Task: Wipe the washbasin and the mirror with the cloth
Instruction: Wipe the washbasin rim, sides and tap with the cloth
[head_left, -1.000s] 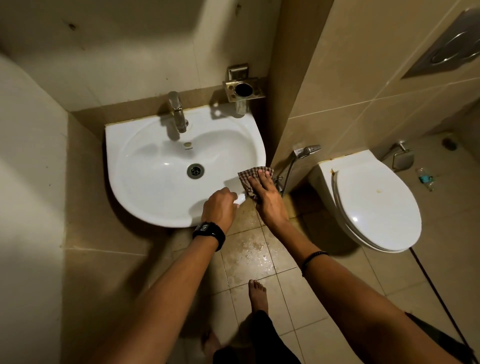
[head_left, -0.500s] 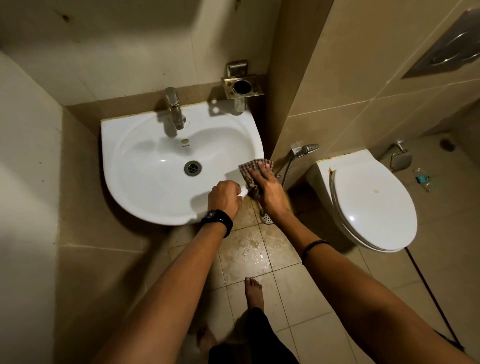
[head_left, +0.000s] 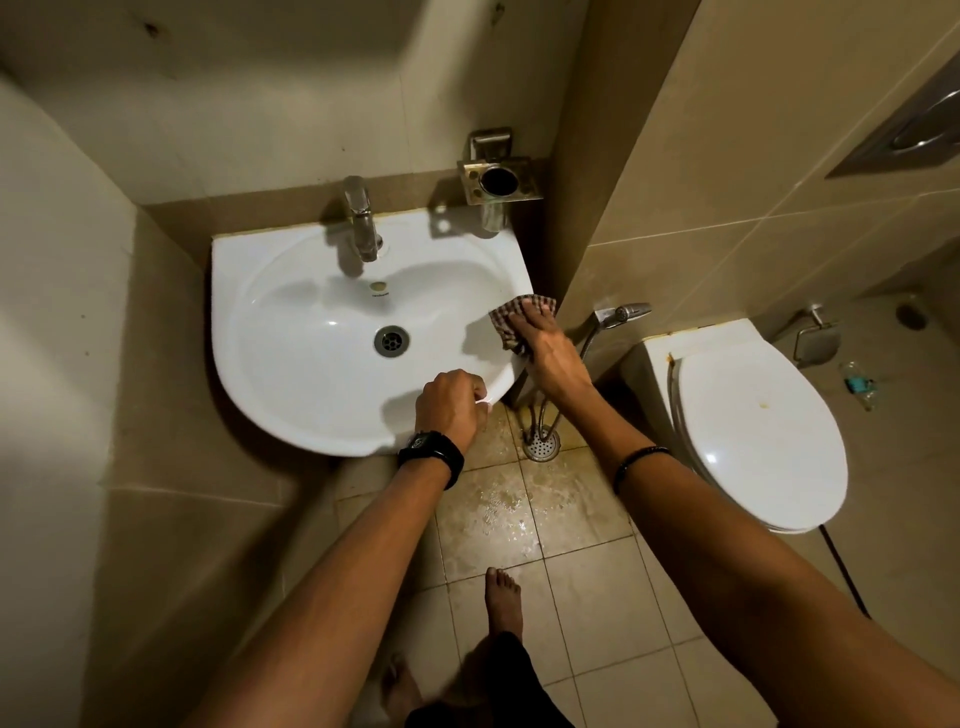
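The white washbasin (head_left: 291, 332) hangs on the wall with a chrome tap (head_left: 361, 218) at its back and a metal drain (head_left: 391, 340) in the bowl. On the basin's right rim lies a checked brown cloth (head_left: 506, 314). My right hand (head_left: 545, 348) presses the cloth down with flat fingers. My left hand (head_left: 449, 408), with a black watch on its wrist, holds the front rim with its fingers curled over the edge. No mirror is in view.
A white toilet (head_left: 753, 415) with its lid down stands to the right. A hand shower (head_left: 621, 314) hangs between basin and toilet, above a floor drain (head_left: 541, 446). A metal tumbler holder (head_left: 498, 179) sits above the basin. The floor tiles are wet near my bare foot (head_left: 503, 597).
My right hand has slid the cloth along the right rim, away from me and toward the back wall. My left hand has kept its hold on the front rim.
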